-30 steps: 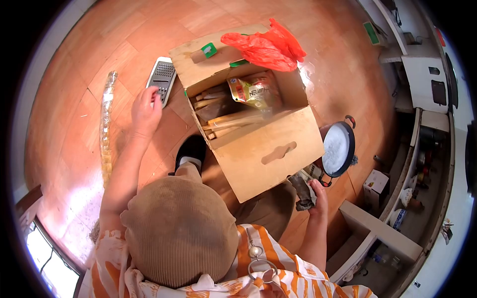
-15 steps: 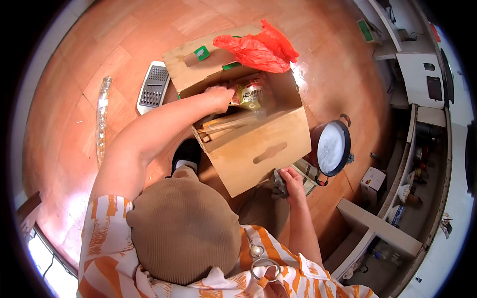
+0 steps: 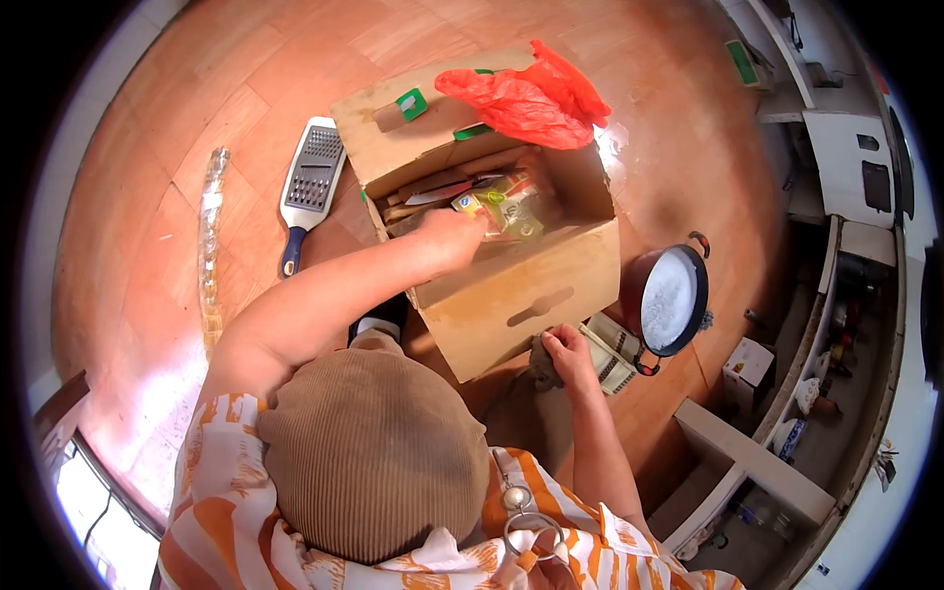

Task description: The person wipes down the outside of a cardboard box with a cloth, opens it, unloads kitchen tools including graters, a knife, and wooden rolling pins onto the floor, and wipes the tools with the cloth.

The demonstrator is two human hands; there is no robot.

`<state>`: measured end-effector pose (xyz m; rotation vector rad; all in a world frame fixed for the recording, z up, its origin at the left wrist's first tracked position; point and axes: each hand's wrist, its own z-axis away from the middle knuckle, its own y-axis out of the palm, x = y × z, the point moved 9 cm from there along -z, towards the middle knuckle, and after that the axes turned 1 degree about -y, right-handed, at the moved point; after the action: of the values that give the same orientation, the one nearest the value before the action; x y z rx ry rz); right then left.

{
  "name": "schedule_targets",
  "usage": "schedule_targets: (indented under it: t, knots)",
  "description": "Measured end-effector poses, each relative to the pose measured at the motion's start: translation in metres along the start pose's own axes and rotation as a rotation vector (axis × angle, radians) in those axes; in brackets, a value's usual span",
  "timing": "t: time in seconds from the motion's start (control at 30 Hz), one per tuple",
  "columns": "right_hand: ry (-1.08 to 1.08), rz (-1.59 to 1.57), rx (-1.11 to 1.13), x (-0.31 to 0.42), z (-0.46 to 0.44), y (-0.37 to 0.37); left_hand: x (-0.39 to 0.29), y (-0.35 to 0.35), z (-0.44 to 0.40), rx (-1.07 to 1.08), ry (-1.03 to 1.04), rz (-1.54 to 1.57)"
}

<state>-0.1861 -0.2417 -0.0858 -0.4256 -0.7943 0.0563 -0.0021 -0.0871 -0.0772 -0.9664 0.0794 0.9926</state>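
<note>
My left hand (image 3: 454, 241) reaches into an open cardboard box (image 3: 536, 305), its fingers closed on the near edge of a yellow and green packet (image 3: 516, 218). Beside the packet, a knife (image 3: 438, 193) and long wooden-looking sticks (image 3: 511, 160) lie inside. My right hand (image 3: 570, 354) pinches a crumpled grey cloth (image 3: 543, 368) by the box's lower right corner. A red plastic bag (image 3: 526, 98) hangs over the far flap. Left of the box, a grater (image 3: 317, 172) with a dark blue handle lies on the floor.
A dark pan (image 3: 673, 300) with whitish contents stands right of the box, near a folded patterned cloth or paper (image 3: 610, 359). A long clear wrapped strip (image 3: 210, 246) lies on the tiles at left. Shelves (image 3: 752, 462) with bowls and a small white box (image 3: 747, 364) line the right.
My left hand has gone from the grater into the box and onto the packet, which has shifted, exposing the knife. My right hand has moved left and up with the grey cloth.
</note>
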Motion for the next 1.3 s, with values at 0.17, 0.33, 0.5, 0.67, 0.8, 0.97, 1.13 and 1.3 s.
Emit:
schedule_targets:
  t: [0.17, 0.33, 0.5, 0.67, 0.8, 0.97, 1.13, 1.3]
  knots:
    - [0.015, -0.029, 0.008, 0.003, 0.003, -0.003, 0.074, -0.017, 0.010, -0.332, -0.395, -0.120]
    - [0.049, -0.001, 0.016, 0.006, 0.005, -0.002, 0.080, -0.011, 0.009, -0.135, -0.391, 0.067]
    - [0.020, 0.006, 0.082, 0.018, 0.008, -0.007, 0.084, -0.017, 0.014, -0.233, -0.351, 0.315]
    - [-0.065, 0.129, 0.055, 0.073, 0.019, -0.036, 0.077, 0.002, 0.005, -0.296, -0.288, 0.533]
    - [-0.237, 0.203, -0.014, 0.124, 0.014, -0.048, 0.053, -0.001, 0.009, -0.367, -0.192, 0.675]
    - [-0.358, 0.091, -0.004, 0.170, -0.002, -0.028, 0.016, -0.020, 0.016, -0.602, -0.006, 0.568]
    - [-0.468, 0.310, 0.000, 0.191, -0.032, 0.014, -0.018, -0.030, 0.033, -0.699, 0.128, 0.536]
    - [-0.548, 0.836, 0.008, 0.198, -0.051, 0.052, -0.033, -0.033, 0.035, -0.732, 0.260, 0.495]
